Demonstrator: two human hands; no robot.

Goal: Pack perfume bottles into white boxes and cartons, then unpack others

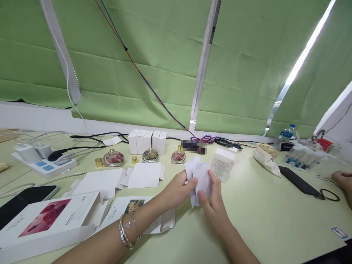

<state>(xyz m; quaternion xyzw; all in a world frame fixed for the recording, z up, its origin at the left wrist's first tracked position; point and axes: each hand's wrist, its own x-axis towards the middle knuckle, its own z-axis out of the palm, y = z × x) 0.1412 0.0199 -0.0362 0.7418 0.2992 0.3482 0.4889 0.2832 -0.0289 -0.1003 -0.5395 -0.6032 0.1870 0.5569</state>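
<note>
Over the table's middle, my left hand and my right hand grip a folded piece of white card from both sides, thumbs on its near face. It looks layered, with uneven flaps at the top left. Just beyond my right hand stands an open white box with printed text on its side. Behind my left hand are glass perfume bottles: a small pink one with a gold cap on, a floral one and a larger pink one. Gold caps lie beside the latter two.
Several small white boxes stand at the back. Unfolded cartons and a rose-printed box lie left, near a power strip and phone. Rightward are a pouch, a black case and another person's hand.
</note>
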